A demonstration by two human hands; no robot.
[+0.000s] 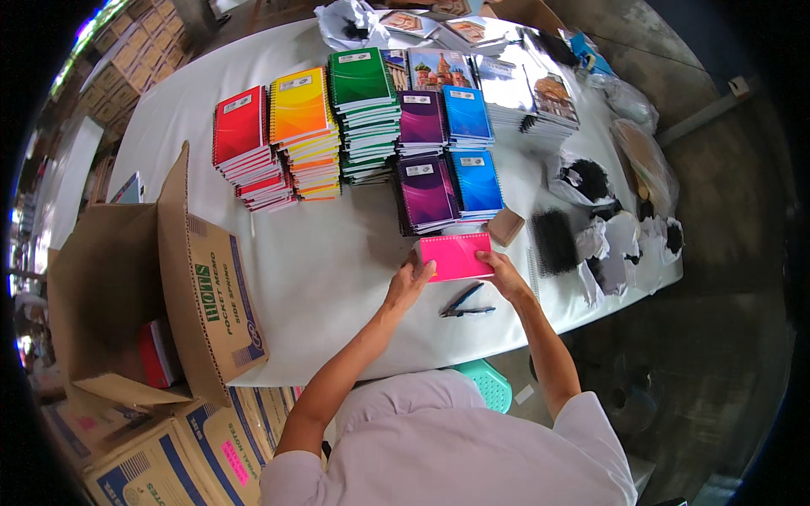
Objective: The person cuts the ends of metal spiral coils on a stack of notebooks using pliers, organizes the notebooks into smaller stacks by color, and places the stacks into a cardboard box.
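Between my two hands is a pink spiral notebook [456, 257], perhaps a small stack, held near the table's front edge. My left hand [411, 277] grips its left end, the thumb on the cover. On the right end my right hand [504, 274] closes with its thumb on top. Just below lies a pair of pliers [466, 305] with dark handles. Beyond the pink notebook stand stacks of purple notebooks [426, 192] and blue notebooks [478, 181]. A small brown block [505, 227] sits beside my right hand.
Farther left are stacked red notebooks [240, 126], yellow notebooks [299, 105] and green notebooks [363, 80]. Picture-cover notebooks [553, 93] stand at the back. An open carton [224, 295] with a red item inside is at left. Black spiral coils [554, 243] and crumpled paper lie right.
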